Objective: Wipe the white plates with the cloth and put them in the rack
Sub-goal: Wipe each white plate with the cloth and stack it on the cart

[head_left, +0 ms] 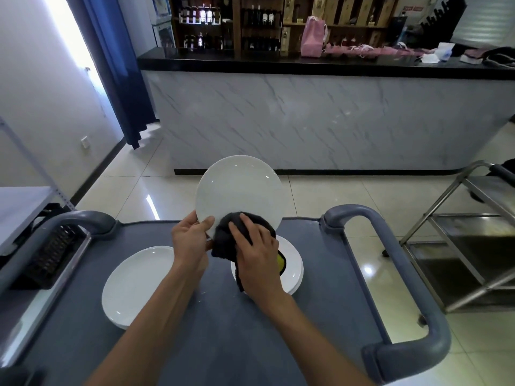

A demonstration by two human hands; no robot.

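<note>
Daylight pours in beside the blue curtain (111, 65), left of the marble-fronted counter (320, 121) — that strip of window is blown out to pure white. The floor tiles (362, 196) below the counter carry streaks of glare, and the white plate (239, 188) I hold shows small highlights. The bottle shelves (223, 23) behind the counter sit dim and soft. My wide lens bends the counter's top edge and the cart handle (390, 274) — straight lines curve toward the edges.
</note>
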